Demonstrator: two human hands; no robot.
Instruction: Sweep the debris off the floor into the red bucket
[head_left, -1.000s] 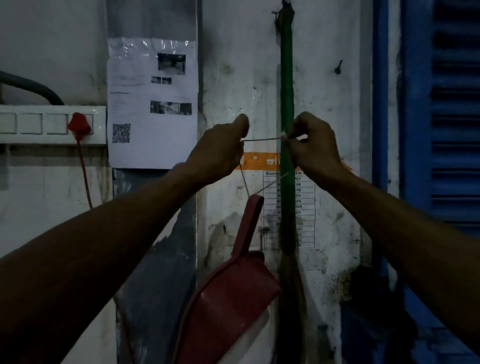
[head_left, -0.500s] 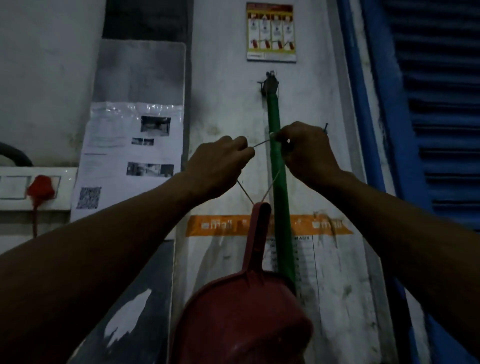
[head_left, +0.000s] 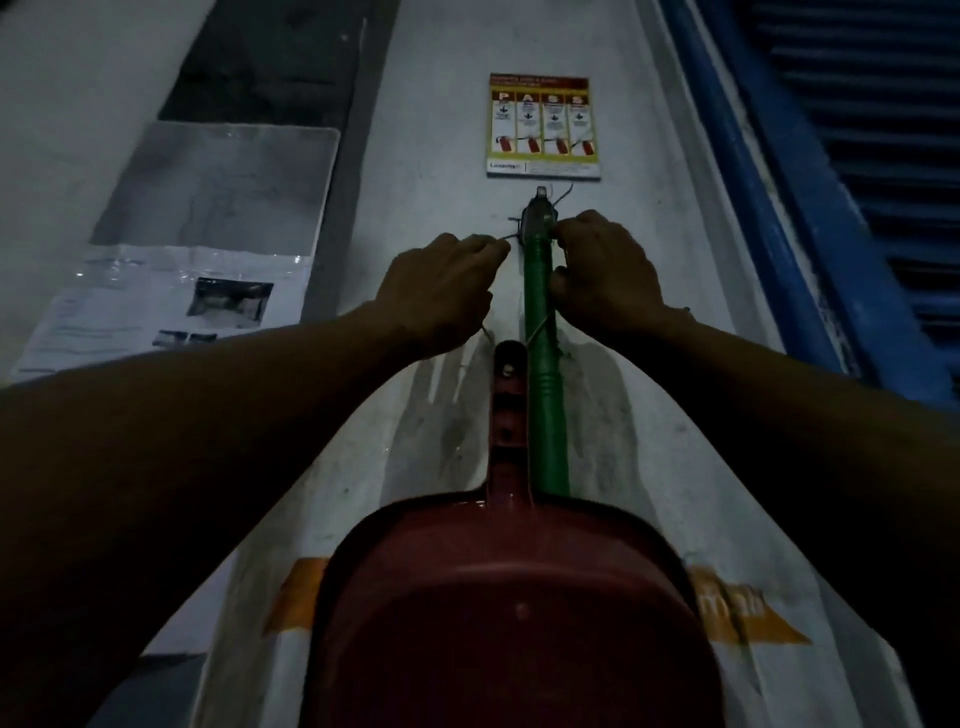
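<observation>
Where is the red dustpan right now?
In the head view the red dustpan hangs low and centre against the wall, its handle just left of the green broom handle, below both hands.

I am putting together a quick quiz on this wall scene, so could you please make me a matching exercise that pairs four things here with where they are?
Things:
1. red dustpan
2. green handle
3. instruction poster
4. blue shutter

Places:
A. on the wall above the handle's top end
B. at the far right of the view
C. lowest in the view, between the two forearms
D. upright on the wall, between the left hand and the right hand

Pairs: 1-C, 2-D, 3-A, 4-B
</observation>
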